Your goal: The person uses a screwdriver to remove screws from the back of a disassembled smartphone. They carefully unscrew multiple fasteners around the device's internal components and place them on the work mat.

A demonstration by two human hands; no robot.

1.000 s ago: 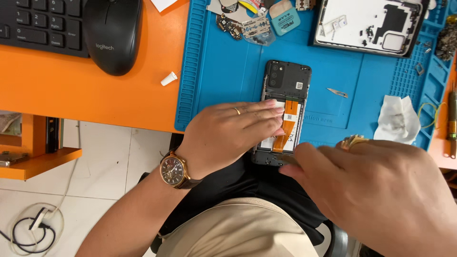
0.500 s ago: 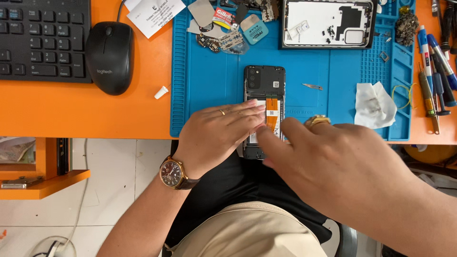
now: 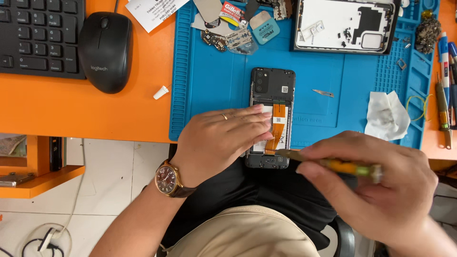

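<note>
Pressing down with my left hand (image 3: 223, 140), fingers flat and together, I pin the opened phone (image 3: 271, 119) to the blue mat (image 3: 214, 81) at its near edge. My right hand (image 3: 376, 190) is clamped on a yellow-handled tool (image 3: 333, 164), its tip touching the phone's lower right side. A crumpled tissue (image 3: 386, 114) lies right of the phone; a black mouse (image 3: 105, 50) sits far left.

Mat middle: the opened phone (image 3: 271, 95) lies here, its near half under the left hand (image 3: 221, 140).
Near right edge of the mat (image 3: 214, 81): blocked by the right hand (image 3: 376, 190) holding a screwdriver (image 3: 333, 164).
Right of the phone: bare mat, only a small blade (image 3: 323, 93), then a crumpled tissue (image 3: 386, 116).
Far edge: crowded with a white back cover (image 3: 345, 24) and loose parts (image 3: 228, 38).
Left of the mat: open desk up to the mouse (image 3: 105, 50).
</note>
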